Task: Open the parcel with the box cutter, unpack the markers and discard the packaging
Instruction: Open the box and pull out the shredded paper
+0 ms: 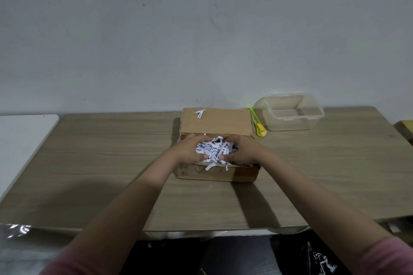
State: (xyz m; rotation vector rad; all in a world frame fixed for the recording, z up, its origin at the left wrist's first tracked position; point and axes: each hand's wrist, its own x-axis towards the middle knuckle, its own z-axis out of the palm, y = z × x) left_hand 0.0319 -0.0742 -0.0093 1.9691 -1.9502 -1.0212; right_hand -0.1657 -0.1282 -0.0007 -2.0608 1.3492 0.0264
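Note:
A brown cardboard parcel [215, 173] stands open on the wooden table, its lid flap [216, 121] folded back towards the wall. Both my hands reach into it. My left hand [190, 150] and my right hand [242, 149] curl round a bunch of white shredded paper [214, 148] from either side, just above the box's opening. A few strips hang over the front wall. The yellow-green box cutter [259, 127] lies on the table just right of the parcel. No markers are visible; the inside of the box is hidden by my hands and the paper.
A clear plastic tub [290, 111] stands empty at the back right, next to the box cutter. A white table [22, 138] adjoins on the left. Below the table's front edge on the right lies a dark bag with shredded paper [321, 261].

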